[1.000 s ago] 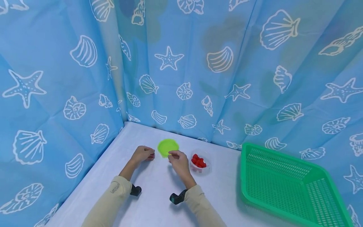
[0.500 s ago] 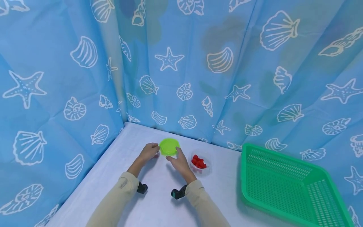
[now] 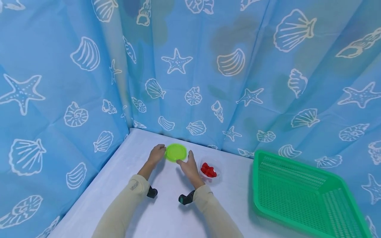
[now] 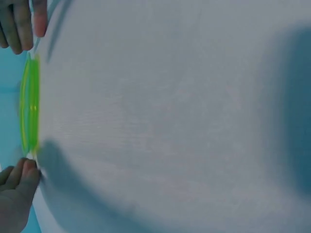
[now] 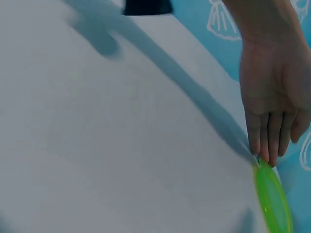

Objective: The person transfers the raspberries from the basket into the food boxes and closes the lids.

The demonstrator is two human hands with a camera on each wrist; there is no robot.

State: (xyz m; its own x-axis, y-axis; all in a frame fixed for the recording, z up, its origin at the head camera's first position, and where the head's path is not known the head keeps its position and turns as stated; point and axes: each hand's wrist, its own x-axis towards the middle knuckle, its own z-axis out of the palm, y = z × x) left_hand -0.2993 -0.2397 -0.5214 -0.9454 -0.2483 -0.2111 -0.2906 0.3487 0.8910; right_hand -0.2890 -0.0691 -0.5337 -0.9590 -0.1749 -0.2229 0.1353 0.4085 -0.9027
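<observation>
A shallow lime-green dish (image 3: 176,152) with a round, slightly faceted outline is on the white table in the head view. At its left rim is my left hand (image 3: 157,154), fingers fairly straight. On the other side my right hand (image 3: 189,166) has its thumb and fingers spread at the near right rim. The left wrist view shows the dish (image 4: 30,104) edge-on between the left hand (image 4: 18,194) and the right hand (image 4: 22,24). In the right wrist view, straight fingertips of the left hand (image 5: 274,92) meet the dish's rim (image 5: 273,199).
Just right of my right hand stands a clear container (image 3: 218,165) with several small red pieces (image 3: 207,170) in it. A large green perforated basket (image 3: 291,195) takes up the table's right side. Blue shell-patterned curtains (image 3: 190,66) hang behind and to the left.
My left hand moved right and away from me to the dish's left rim. The right hand's thumb and fingers spread from a pinch-like pose. The dish turned and shifted slightly.
</observation>
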